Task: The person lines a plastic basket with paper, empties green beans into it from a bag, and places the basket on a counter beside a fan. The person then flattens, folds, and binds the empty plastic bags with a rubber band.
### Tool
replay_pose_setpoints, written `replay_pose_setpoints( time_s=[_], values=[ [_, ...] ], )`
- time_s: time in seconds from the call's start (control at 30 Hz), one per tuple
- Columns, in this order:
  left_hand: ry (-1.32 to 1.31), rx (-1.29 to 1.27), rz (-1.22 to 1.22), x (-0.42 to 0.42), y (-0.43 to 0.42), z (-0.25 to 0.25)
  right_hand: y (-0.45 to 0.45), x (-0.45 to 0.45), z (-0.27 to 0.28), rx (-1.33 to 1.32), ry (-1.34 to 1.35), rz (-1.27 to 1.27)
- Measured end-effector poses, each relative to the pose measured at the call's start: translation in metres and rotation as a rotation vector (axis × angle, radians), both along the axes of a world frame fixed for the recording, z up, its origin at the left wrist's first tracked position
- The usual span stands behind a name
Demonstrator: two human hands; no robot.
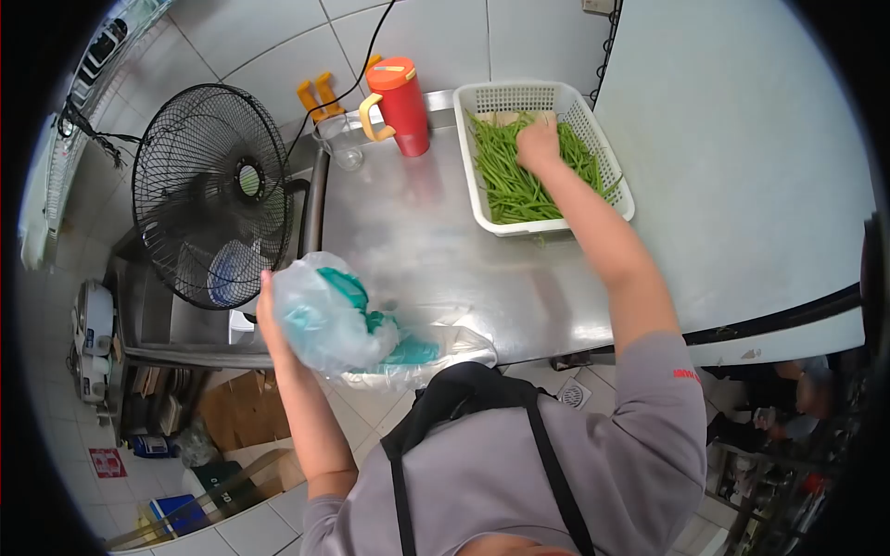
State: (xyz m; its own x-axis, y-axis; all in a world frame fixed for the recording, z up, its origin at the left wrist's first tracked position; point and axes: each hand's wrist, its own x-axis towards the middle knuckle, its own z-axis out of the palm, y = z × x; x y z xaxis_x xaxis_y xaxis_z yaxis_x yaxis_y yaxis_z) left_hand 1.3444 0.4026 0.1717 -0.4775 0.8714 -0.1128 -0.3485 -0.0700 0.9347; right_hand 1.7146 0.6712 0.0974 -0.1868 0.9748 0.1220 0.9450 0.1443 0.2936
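Note:
At the left front of the steel counter, my left hand (270, 310) grips a crumpled clear plastic bag (320, 324) with teal-green parts. The bag's lower part trails over the counter's front edge, and most of my fingers are hidden behind it. Across the counter, a white perforated basket (479, 206) holds a heap of green beans (514, 190). My right hand (540, 144) reaches into the far part of the heap, its fingers curled and closed on some beans. Beside that hand, a flat beige piece (501, 119) shows at the basket's back.
A red tumbler (408, 116) with a yellow handle stands near the back wall, beside a clear glass (345, 148). To the left, a black fan (218, 195) sits above a sink. A pale flat surface (742, 167) lies right of the basket. A black cable hangs at the back.

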Motion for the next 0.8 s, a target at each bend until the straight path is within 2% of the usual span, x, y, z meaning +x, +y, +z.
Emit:
replay_pose_setpoints(
  time_s=[0.03, 0.1, 0.13, 0.23, 0.27, 0.33, 0.4, 0.43, 0.47, 0.5, 0.53, 0.63, 0.7, 0.77, 0.8],
  values=[
    [-0.105, 0.039, 0.024, -0.006, -0.007, 0.001, 0.014, 0.006, 0.007, 0.011, 0.106, -0.024],
    [0.163, 0.335, -0.196, -0.017, -0.020, 0.001, 0.025, 0.017, 0.018, -0.055, 0.298, -0.132],
    [0.470, 0.466, -0.123, -0.010, -0.024, 0.008, 0.026, 0.018, 0.025, -0.081, 0.399, -0.183],
    [0.435, 0.596, -0.040, -0.023, -0.027, -0.015, 0.008, 0.018, 0.042, 0.281, 0.638, -0.238],
    [0.491, 0.590, -0.074, -0.034, -0.026, -0.022, -0.010, 0.024, 0.052, 0.327, 0.660, -0.210],
    [0.564, 0.585, -0.116, -0.051, -0.024, -0.038, -0.033, 0.041, 0.066, -0.338, 0.601, -0.317],
    [0.547, 0.526, -0.138, -0.055, -0.016, -0.053, -0.064, 0.029, 0.038, -0.472, 0.257, -0.292],
    [0.526, 0.475, -0.147, -0.056, -0.012, -0.060, -0.063, 0.017, 0.029, -0.724, 0.122, -0.397],
    [0.496, 0.416, -0.154, -0.058, -0.005, -0.068, -0.075, 0.015, 0.013, -0.606, 0.094, -0.248],
    [0.465, 0.353, -0.167, -0.060, 0.003, -0.076, -0.058, 0.023, -0.030, -0.593, 0.115, -0.231],
    [0.442, 0.294, -0.179, -0.062, 0.012, -0.086, -0.059, 0.021, -0.029, -0.597, 0.184, -0.270],
    [0.417, 0.160, -0.210, -0.061, 0.028, -0.120, -0.060, 0.011, 0.000, -0.520, 0.256, -0.277],
    [0.426, 0.110, -0.228, -0.055, 0.036, -0.141, -0.063, 0.010, 0.025, -0.236, 0.462, -0.344],
    [0.454, 0.082, -0.238, -0.049, 0.045, -0.156, -0.052, 0.022, 0.038, -0.108, 0.650, -0.321],
    [0.485, 0.071, -0.240, -0.049, 0.047, -0.161, -0.067, 0.011, 0.060, -0.225, 0.771, -0.275]
  ],
)
